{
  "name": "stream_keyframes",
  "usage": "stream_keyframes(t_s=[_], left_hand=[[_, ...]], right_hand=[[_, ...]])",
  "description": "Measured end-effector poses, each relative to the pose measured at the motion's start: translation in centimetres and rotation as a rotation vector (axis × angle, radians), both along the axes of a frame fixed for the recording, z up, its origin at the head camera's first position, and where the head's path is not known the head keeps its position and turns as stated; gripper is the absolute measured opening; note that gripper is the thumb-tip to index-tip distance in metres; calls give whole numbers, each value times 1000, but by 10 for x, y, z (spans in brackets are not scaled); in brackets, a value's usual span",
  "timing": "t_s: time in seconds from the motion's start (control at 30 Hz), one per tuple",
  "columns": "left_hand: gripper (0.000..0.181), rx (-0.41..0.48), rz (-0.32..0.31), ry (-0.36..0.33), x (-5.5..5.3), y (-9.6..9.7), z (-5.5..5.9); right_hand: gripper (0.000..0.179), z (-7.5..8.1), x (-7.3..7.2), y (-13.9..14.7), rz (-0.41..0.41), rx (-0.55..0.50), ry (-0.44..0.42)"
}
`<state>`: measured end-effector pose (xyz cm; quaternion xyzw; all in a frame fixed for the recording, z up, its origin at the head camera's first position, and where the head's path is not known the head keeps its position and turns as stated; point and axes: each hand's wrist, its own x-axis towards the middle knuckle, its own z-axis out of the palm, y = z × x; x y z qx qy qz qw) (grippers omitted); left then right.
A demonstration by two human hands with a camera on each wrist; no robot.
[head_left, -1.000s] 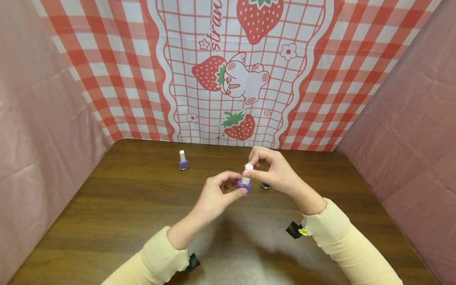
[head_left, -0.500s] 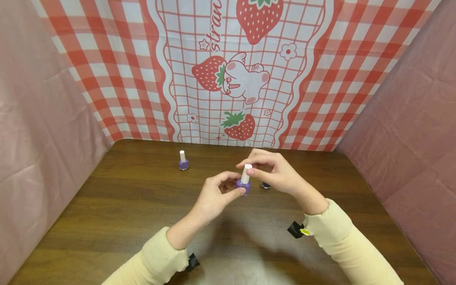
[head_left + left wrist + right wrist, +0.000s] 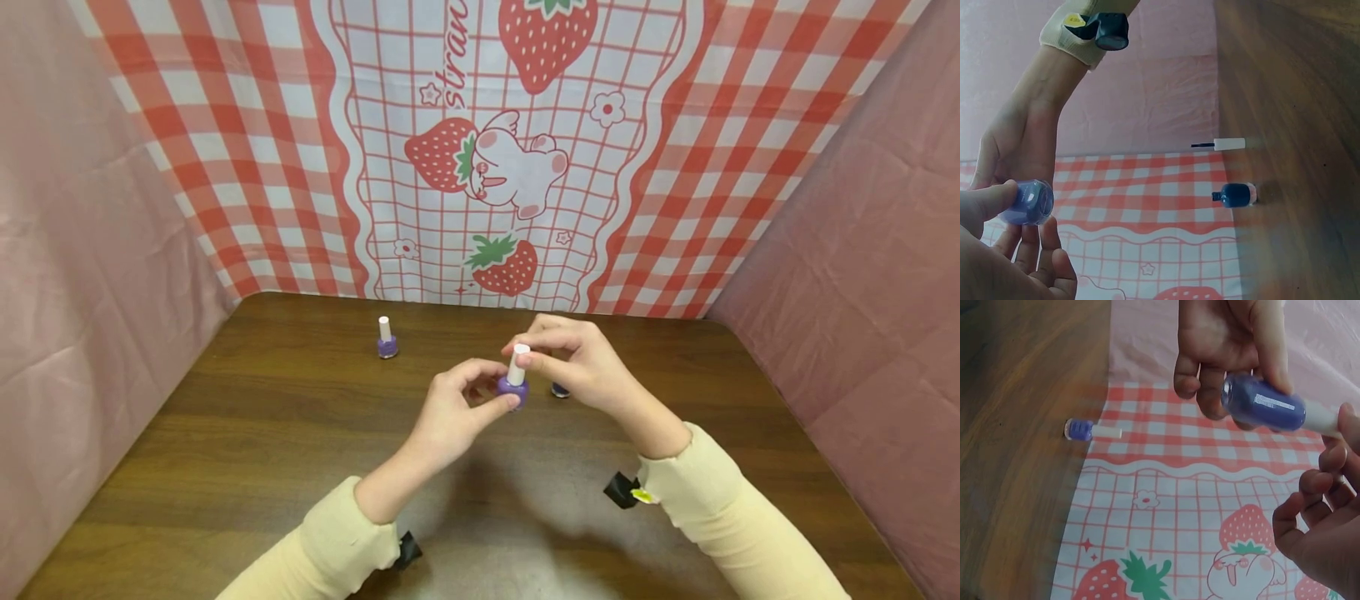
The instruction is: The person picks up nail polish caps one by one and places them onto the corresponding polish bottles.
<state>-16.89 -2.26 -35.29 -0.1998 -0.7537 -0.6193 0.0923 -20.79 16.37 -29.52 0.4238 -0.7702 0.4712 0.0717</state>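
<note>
My left hand (image 3: pixel 453 412) grips the rounded body of a purple nail polish bottle (image 3: pixel 513 392), thumb in front, up over the table. Thumb and fingertips of my right hand (image 3: pixel 585 362) pinch its tall white cap (image 3: pixel 517 367), which sits on the bottle's neck. The right wrist view shows a pale label on the held nail polish bottle (image 3: pixel 1269 405). Behind my right hand stands a dark blue nail polish bottle (image 3: pixel 1235 195), its neck uncapped. Beside it a white cap with a dark brush (image 3: pixel 1230 144) stands brush upward; the head view hides it.
Another purple nail polish bottle (image 3: pixel 386 346), white cap on, stands at the back left of the wooden table (image 3: pixel 247 433). A red-and-white strawberry cloth (image 3: pixel 285 150) hangs behind, with pink cloth (image 3: pixel 847 208) at both sides.
My right fingers loosened and shifted on the white cap, then closed on it again. The left hand and bottle stay almost in place.
</note>
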Motion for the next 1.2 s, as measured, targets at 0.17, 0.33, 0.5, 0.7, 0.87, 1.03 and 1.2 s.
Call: stream_keyframes(t_s=[0.17, 0.33, 0.5, 0.7, 0.87, 1.03, 1.2], left_hand=[[25, -18, 33, 60, -1, 0, 0], [24, -37, 52, 65, 0, 0, 2], [24, -48, 68, 62, 0, 0, 2], [24, -42, 65, 61, -1, -1, 0], [25, -53, 58, 51, -1, -3, -1], [25, -48, 58, 51, 0, -7, 4], [26, -56, 74, 74, -1, -13, 6]], right_hand=[[12, 0, 4, -4, -44, -23, -8], [12, -2, 6, -6, -69, -51, -2], [12, -3, 6, -7, -81, -42, 4], [14, -3, 7, -6, -85, -16, -25], [17, -3, 8, -6, -93, 37, -35], [28, 4, 9, -1, -135, 48, 7], [34, 10, 9, 12, -194, 76, -7]])
